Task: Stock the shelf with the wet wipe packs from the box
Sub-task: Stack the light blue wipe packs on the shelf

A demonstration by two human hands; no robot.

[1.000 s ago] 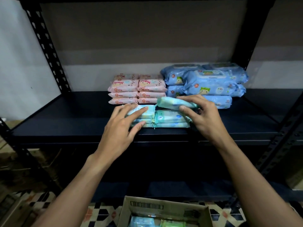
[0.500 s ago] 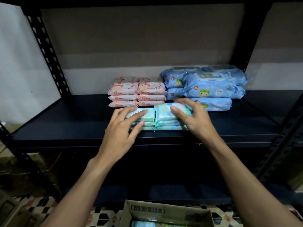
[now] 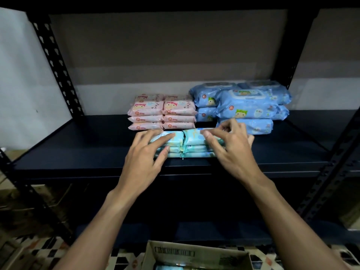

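Observation:
Two side-by-side stacks of teal wet wipe packs (image 3: 191, 148) lie near the front of the dark shelf board (image 3: 78, 149). My left hand (image 3: 146, 154) rests flat on the left stack with its fingers straight. My right hand (image 3: 229, 149) is over the right stack; its thumb and forefinger touch the top pack (image 3: 194, 136) while the other fingers lift off it, loosely bent. The cardboard box (image 3: 196, 254) stands open below, at the bottom edge, with a little teal packaging showing inside.
Behind the teal stacks sit pink packs (image 3: 161, 112) in two stacks and larger blue packs (image 3: 245, 106) piled to their right. Black perforated uprights (image 3: 56, 65) frame the shelf. A lower shelf board (image 3: 175, 228) is between shelf and box.
My right hand has laid the teal pack it carried onto the right stack and its fingers have loosened. The left hand has stayed on the left stack.

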